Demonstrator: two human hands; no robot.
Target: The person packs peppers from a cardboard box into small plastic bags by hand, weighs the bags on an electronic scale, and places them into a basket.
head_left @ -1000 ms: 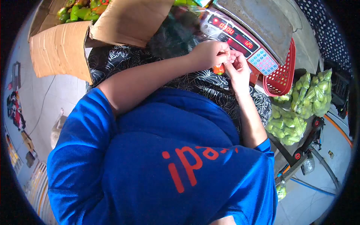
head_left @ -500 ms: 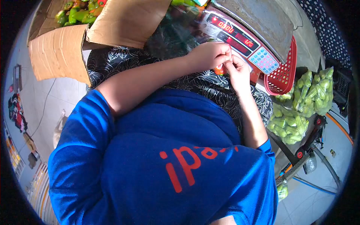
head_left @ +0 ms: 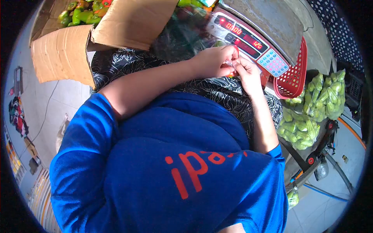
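A: Left hand?
B: Left hand (head_left: 214, 62), upper middle of frame. Fingers curled in around a bit of clear plastic (head_left: 229, 63); can't tell whether they actually grip it, tips partly hidden.

A: Right?
B: Right hand (head_left: 250, 74), just beside it. Thumb and forefinger pinched together on the same plastic.

A: So where's the plastic?
B: Between the two hands, upper middle, in front of the scale. Red-orange sliver (head_left: 233, 75) shows right under the fingers, mostly hidden; can't name it.

A: Around them?
B: Digital scale (head_left: 276, 64) at upper right, red digits lit, metal pan (head_left: 268, 27) on top. Red basket (head_left: 289, 88) next to it, holes in the wall. Bags of green vegetables (head_left: 301, 130) right of frame, well apart from the hands.

A: Upper left?
B: Cardboard box (head_left: 134, 23), flaps out, green and red peppers (head_left: 82, 16) inside. Black-and-white patterned cloth (head_left: 221, 91) below the hands. Person's blue shirt (head_left: 136, 174) fills lower middle.
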